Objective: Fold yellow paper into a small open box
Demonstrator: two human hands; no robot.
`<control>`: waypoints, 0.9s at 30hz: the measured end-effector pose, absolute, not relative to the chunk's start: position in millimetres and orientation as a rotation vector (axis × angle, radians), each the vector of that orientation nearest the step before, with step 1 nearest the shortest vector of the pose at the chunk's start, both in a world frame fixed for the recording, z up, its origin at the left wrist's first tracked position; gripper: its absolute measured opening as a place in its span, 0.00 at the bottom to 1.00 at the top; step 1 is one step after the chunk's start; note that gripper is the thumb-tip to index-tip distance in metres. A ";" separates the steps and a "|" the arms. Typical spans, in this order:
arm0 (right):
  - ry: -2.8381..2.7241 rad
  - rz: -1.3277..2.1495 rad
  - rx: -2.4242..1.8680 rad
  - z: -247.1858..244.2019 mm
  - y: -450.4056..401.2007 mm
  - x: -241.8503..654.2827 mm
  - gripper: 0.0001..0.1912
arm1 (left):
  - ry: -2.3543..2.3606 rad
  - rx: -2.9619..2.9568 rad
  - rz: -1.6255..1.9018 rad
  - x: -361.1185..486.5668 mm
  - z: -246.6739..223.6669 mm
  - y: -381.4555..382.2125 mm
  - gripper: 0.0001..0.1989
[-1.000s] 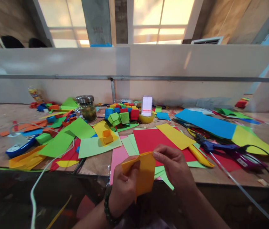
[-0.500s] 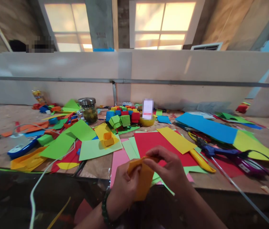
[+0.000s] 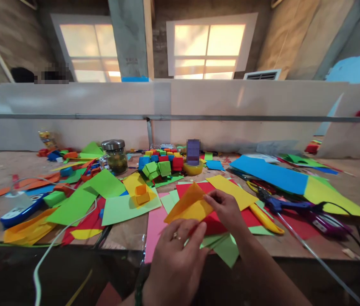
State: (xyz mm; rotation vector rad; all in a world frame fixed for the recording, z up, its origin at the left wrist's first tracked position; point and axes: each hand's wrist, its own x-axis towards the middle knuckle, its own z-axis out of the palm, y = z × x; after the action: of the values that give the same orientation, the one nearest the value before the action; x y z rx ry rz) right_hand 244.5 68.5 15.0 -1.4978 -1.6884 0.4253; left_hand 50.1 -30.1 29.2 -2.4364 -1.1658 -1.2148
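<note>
An orange-yellow sheet of paper, partly folded over into a slanted flap, is held above the table edge between both hands. My right hand pinches its right edge between thumb and fingers. My left hand, wearing a ring and a dark bead bracelet, is closed at the sheet's lower edge; its thumb is largely hidden. Under the paper lie a red sheet, light green sheets and a pink sheet. A small orange folded paper piece sits further back to the left.
Behind are folded paper cubes, a lidded glass jar and a phone on a yellow stand. Right lie a yellow-handled cutter, a blue glue gun and blue sheets. A white cable crosses the left edge.
The orange paper has risen and opened out from an upright narrow shape into a slanted flap. My left hand has turned its back upward. The phone screen has darkened, and the view has shifted slightly.
</note>
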 end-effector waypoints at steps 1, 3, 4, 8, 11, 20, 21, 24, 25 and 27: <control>-1.709 0.378 -1.569 11.3 70.3 246.9 0.17 | -1.220 -2.544 -1.081 54.0 26.3 -29.2 0.17; -1.732 0.332 -1.688 6.7 70.0 249.0 0.14 | -1.399 -2.716 -0.802 59.5 19.1 -24.4 0.15; -1.747 0.309 -1.752 5.5 68.7 249.1 0.12 | -1.465 -2.770 -0.697 60.8 15.3 -21.7 0.13; -1.822 0.237 -1.978 4.4 65.0 247.4 0.09 | -1.557 -2.879 -0.564 58.9 4.7 -16.5 0.12; -1.883 0.211 -2.066 3.7 65.1 246.2 0.10 | -1.582 -2.858 -0.584 54.5 3.3 -18.5 0.11; -2.018 0.193 -2.172 7.9 65.1 244.5 0.11 | -1.522 -2.780 -0.560 42.9 -15.2 -29.2 0.26; -2.026 0.201 -2.184 9.2 65.2 244.7 0.11 | -1.498 -2.773 -0.567 41.8 -17.7 -30.1 0.27; -2.039 0.245 -2.218 12.3 66.3 245.6 0.12 | -1.444 -2.771 -0.558 39.2 -20.5 -31.0 0.32; -2.039 0.263 -2.227 12.9 67.0 246.1 0.13 | -1.434 -2.779 -0.549 38.8 -19.7 -30.5 0.35; -2.034 0.296 -2.239 13.8 69.0 247.7 0.14 | -1.420 -2.803 -0.543 39.2 -16.4 -28.9 0.39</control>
State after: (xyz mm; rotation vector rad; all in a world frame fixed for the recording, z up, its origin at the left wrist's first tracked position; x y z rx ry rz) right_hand 247.7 69.0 13.8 -2.2393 -2.0336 0.2959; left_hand 39.2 -28.9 -16.4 -2.8033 -1.4196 -0.5430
